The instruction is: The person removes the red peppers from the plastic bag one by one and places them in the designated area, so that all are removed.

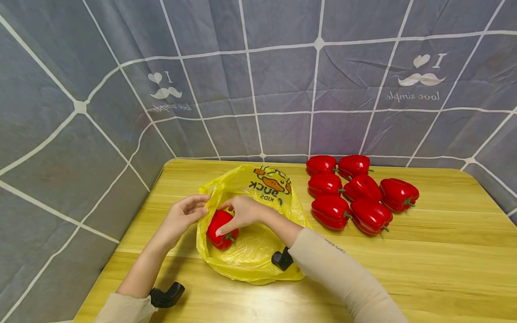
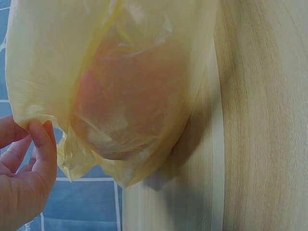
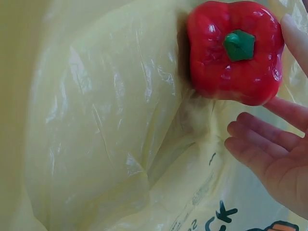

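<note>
A yellow plastic bag (image 1: pixel 258 255) with a printed duck stands with its mouth wide on the wooden table. My left hand (image 1: pixel 179 220) pinches the bag's left rim between thumb and fingers; in the left wrist view the thin plastic is caught at the fingertips. Inside the bag's left side is a red bell pepper (image 1: pixel 218 226) with a green stem. My right hand (image 1: pixel 245 211) reaches into the mouth and holds that pepper between thumb and index finger. The right wrist view has the other fingers (image 3: pixel 260 134) extended beside it.
Several more red bell peppers (image 1: pixel 363 187) lie in a group to the right of the bag. Behind the wooden table (image 1: pixel 436 260) hangs a grey cloth (image 1: pixel 282 80) with white lines, and it also covers the left side.
</note>
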Demonstrator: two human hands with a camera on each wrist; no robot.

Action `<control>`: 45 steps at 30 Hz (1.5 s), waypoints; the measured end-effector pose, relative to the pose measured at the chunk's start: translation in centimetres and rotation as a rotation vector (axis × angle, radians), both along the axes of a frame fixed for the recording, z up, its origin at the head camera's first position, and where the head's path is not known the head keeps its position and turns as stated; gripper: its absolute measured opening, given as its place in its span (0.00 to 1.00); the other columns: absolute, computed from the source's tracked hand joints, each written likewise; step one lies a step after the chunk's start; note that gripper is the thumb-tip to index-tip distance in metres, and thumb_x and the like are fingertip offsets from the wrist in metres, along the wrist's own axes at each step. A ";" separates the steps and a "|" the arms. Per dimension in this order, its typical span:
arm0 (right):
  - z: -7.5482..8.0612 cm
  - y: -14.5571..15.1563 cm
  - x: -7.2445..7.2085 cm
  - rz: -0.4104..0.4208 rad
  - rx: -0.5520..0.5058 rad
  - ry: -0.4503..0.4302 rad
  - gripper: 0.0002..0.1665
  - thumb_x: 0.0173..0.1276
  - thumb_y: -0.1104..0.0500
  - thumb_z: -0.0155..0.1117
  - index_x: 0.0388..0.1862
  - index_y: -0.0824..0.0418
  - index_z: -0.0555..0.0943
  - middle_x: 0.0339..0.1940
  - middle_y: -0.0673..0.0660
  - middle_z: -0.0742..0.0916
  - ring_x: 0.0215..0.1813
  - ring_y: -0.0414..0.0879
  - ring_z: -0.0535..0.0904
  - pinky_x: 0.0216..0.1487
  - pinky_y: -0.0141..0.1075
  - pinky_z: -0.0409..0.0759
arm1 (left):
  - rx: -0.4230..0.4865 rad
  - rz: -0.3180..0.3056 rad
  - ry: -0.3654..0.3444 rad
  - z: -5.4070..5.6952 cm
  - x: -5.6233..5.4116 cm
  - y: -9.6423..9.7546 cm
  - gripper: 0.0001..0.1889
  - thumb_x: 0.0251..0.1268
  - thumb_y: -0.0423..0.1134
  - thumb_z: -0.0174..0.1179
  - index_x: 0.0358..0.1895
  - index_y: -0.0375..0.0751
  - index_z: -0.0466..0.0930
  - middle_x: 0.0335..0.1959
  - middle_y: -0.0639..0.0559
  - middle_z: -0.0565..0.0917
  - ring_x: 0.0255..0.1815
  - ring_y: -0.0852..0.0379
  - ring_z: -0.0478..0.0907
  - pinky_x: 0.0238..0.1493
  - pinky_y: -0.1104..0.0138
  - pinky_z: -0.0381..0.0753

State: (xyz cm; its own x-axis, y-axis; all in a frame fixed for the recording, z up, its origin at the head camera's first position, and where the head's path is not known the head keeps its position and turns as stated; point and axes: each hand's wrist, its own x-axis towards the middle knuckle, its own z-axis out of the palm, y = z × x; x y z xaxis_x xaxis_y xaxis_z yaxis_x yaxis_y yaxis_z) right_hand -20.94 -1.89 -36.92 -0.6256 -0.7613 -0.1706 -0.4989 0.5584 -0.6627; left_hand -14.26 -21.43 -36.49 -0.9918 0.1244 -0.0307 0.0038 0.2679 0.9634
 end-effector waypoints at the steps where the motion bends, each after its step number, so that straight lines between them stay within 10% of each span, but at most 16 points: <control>1: 0.0 0.0 0.0 0.007 -0.009 -0.004 0.40 0.50 0.43 0.73 0.59 0.61 0.75 0.49 0.54 0.82 0.46 0.43 0.77 0.41 0.27 0.74 | 0.000 0.000 0.002 0.0 0.0 0.0 0.20 0.64 0.29 0.56 0.58 0.26 0.69 0.46 0.39 0.77 0.41 0.60 0.76 0.44 0.73 0.76; 15: 0.0 0.7 -0.4 0.074 -0.072 -0.124 0.41 0.49 0.51 0.75 0.62 0.63 0.72 0.45 0.57 0.82 0.41 0.41 0.76 0.39 0.27 0.75 | 0.004 0.000 -0.003 0.2 0.0 0.0 0.21 0.64 0.29 0.56 0.59 0.25 0.68 0.47 0.37 0.76 0.41 0.61 0.76 0.44 0.73 0.76; 45: 1.4 2.5 -0.7 0.054 -0.057 -0.101 0.41 0.48 0.52 0.76 0.61 0.63 0.74 0.47 0.58 0.82 0.42 0.44 0.77 0.39 0.28 0.76 | 0.006 0.014 -0.001 0.6 0.1 0.0 0.21 0.64 0.28 0.56 0.59 0.25 0.68 0.46 0.36 0.76 0.41 0.61 0.75 0.43 0.74 0.76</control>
